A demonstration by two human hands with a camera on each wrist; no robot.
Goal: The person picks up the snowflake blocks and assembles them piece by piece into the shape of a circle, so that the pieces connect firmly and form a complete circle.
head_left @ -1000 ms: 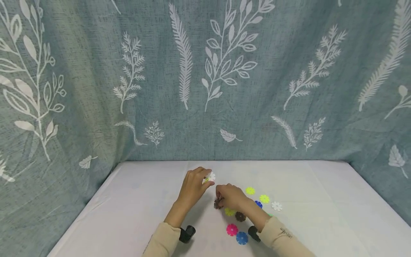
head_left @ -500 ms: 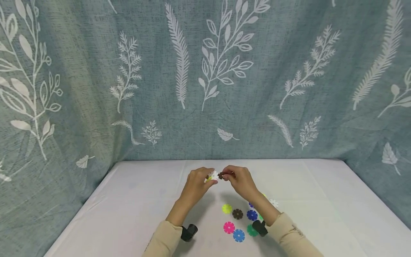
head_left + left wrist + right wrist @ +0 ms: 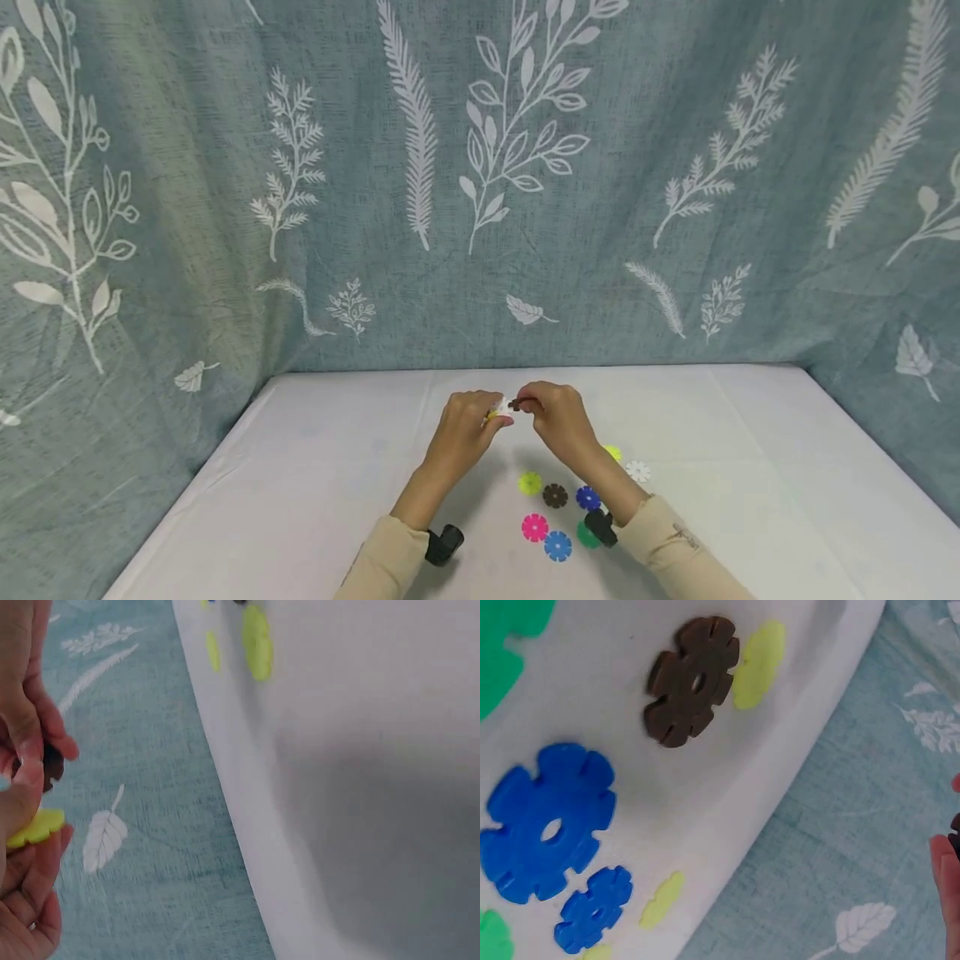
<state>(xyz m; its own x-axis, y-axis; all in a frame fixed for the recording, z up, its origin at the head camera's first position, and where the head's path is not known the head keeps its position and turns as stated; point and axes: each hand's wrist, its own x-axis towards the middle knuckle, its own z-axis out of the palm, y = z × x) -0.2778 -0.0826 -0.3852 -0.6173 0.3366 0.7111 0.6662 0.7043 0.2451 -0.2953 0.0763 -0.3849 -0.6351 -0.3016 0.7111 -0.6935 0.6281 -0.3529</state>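
Observation:
In the head view my left hand [image 3: 459, 432] grips a white notched flower disc [image 3: 504, 407] together with a yellow one. The yellow disc [image 3: 37, 827] shows its edge between fingers in the left wrist view. My right hand [image 3: 558, 421] pinches a brown flower disc [image 3: 514, 405] right at the white disc's edge. That same brown disc [image 3: 52, 766] is partly covered by fingers in the left wrist view. Whether the brown and white discs are slotted together is too small to tell. Both hands are raised above the far middle of the table.
On the white table [image 3: 337, 467] lie flat discs: yellow [image 3: 530, 483], brown [image 3: 555, 496], dark blue [image 3: 588, 497], pink [image 3: 535, 527], light blue [image 3: 558, 547], green [image 3: 587, 535] and white [image 3: 638, 472]. The right forearm covers some. A patterned curtain [image 3: 450, 317] hangs behind.
My right hand has lifted the brown disc from the table and brought it up to the white disc. The left hand has kept its grip, and the discs it holds have turned slightly.

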